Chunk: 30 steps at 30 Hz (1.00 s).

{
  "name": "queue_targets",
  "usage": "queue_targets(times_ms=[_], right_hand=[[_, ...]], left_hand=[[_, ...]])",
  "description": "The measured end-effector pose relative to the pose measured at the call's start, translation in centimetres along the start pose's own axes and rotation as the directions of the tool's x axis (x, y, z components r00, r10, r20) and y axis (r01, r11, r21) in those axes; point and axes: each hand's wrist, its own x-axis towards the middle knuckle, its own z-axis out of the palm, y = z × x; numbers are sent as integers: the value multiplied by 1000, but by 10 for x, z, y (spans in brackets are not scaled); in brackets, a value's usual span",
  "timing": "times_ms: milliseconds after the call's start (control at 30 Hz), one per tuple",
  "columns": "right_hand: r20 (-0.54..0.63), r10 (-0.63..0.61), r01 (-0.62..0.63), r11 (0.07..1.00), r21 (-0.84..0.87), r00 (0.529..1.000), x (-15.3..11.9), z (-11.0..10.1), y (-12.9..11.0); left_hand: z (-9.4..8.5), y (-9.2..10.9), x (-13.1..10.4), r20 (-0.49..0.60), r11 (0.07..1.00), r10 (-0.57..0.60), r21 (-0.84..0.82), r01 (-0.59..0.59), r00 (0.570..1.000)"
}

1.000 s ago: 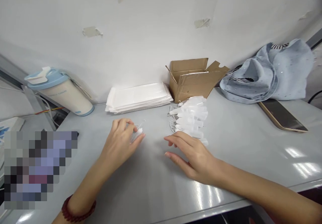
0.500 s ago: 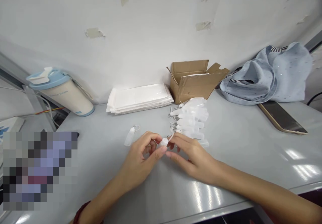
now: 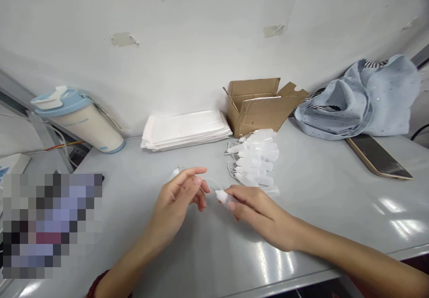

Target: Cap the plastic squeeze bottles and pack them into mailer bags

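My right hand (image 3: pixel 256 208) is closed around the translucent body of a small plastic squeeze bottle (image 3: pixel 221 196). The bottle's white neck and thin needle tip point left, toward my other hand. From the neck a thin white strap (image 3: pixel 214 182) curves up and to the left, its far end lost by the left fingers. My left hand (image 3: pixel 182 195) is raised beside the tip, index finger stretched out and the others loosely bent. Behind it lies another small bottle (image 3: pixel 175 172), mostly covered. Several similar bottles (image 3: pixel 254 159) lie in a pile beyond my right hand.
An open cardboard box (image 3: pixel 259 115) stands against the wall, beside a stack of white packets (image 3: pixel 186 130). A tumbler (image 3: pixel 83 121) leans at the left. A phone (image 3: pixel 378 157) and a light blue cloth bag (image 3: pixel 355 99) are at the right. A blurred-out patch covers the lower left.
My left hand has drawn back left from the bottle, its index finger now straightened. The bottle, upright before, now lies tilted in my right hand with its tip to the left.
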Motion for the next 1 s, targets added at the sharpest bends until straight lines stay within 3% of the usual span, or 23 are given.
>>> queue_targets(times_ms=[267, 400, 533, 700, 867, 1000], right_hand=[[12, 187, -181, 930, 319, 982, 0, -4, 1], [-16, 224, -200, 898, 392, 974, 0, -6, 1], [-12, 232, -209, 895, 394, 973, 2, -7, 0], [-44, 274, -240, 901, 362, 961, 2, -5, 0], [-131, 247, -202, 937, 284, 960, 2, -3, 3], [-124, 177, -143, 960, 239, 976, 2, -6, 1]], left_hand=[[-2, -3, 1, 34, 999, -32, -14, 33, 999], [0, -4, 0, 22, 996, -84, -40, 84, 996], [3, -3, 1, -57, 992, -127, 10, 128, 990], [3, -2, 2, -62, 981, -135, 134, 142, 989], [1, -1, 0, 0, 980, -67, 185, 66, 998], [1, 2, -4, -10, 962, -1, 272, 3, 1000]])
